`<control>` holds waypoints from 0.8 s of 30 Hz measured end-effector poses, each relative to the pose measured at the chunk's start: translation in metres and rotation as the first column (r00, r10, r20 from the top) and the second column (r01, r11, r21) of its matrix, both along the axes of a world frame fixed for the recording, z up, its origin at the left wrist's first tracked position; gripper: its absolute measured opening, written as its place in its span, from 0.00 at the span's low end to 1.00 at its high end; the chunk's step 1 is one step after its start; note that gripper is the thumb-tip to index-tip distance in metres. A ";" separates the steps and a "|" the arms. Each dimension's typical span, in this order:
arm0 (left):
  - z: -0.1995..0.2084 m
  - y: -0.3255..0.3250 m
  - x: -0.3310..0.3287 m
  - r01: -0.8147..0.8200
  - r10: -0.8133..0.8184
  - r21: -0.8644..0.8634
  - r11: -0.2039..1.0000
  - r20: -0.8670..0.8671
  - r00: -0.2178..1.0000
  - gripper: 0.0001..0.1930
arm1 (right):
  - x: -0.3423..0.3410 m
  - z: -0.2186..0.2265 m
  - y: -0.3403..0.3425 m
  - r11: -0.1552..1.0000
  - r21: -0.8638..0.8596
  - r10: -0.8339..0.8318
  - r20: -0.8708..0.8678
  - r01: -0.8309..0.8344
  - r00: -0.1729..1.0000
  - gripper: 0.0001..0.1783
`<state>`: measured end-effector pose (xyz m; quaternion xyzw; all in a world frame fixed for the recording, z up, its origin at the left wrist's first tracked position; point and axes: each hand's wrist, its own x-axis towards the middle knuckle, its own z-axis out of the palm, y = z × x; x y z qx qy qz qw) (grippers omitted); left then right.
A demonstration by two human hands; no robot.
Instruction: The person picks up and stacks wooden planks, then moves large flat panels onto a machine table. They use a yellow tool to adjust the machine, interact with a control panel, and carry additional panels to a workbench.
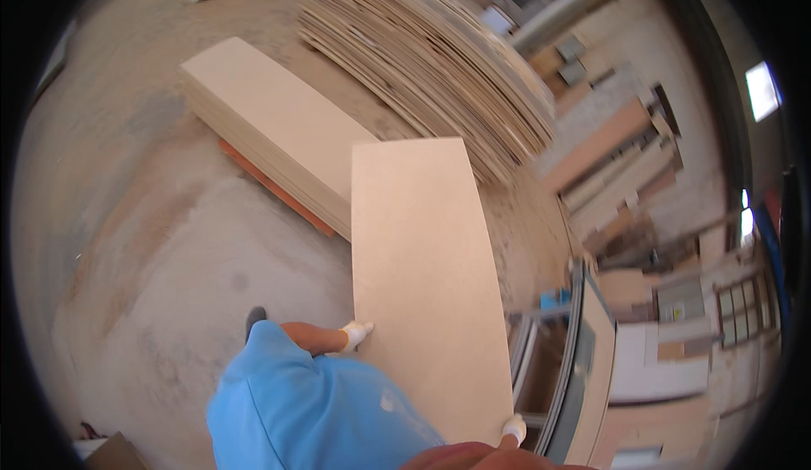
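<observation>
At the left, a stack of flat pale boards (279, 90) lies on the concrete floor (169, 250), an orange-red strip (274, 190) under its near long edge. Below it show a dark shoe (255, 319) and a light blue garment (312, 402). The left hand (356, 336), white-gloved, is closed on the left long edge of a pale rectangular wood panel (422, 259). The panel's far left corner overlaps the stack's near end in view; whether they touch, I cannot tell. Beyond, a pile of rough-edged sheets (422, 56) lies on the floor. The right hand (514, 429), also gloved, grips the panel's near right corner, beside a grey metal frame (574, 352). By my judgement, handling is partway: this panel is in both hands, not set down; how many remain is unclear. No brand, label or writing is readable on panel or stack.
</observation>
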<state>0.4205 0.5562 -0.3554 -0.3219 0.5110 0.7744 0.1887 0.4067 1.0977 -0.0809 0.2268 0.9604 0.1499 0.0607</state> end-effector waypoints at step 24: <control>0.022 -0.513 -0.181 -0.758 0.765 -0.143 0.636 0.249 0.594 0.32 | -0.562 -0.114 -0.584 0.808 -0.361 0.528 0.092 -0.466 0.844 0.39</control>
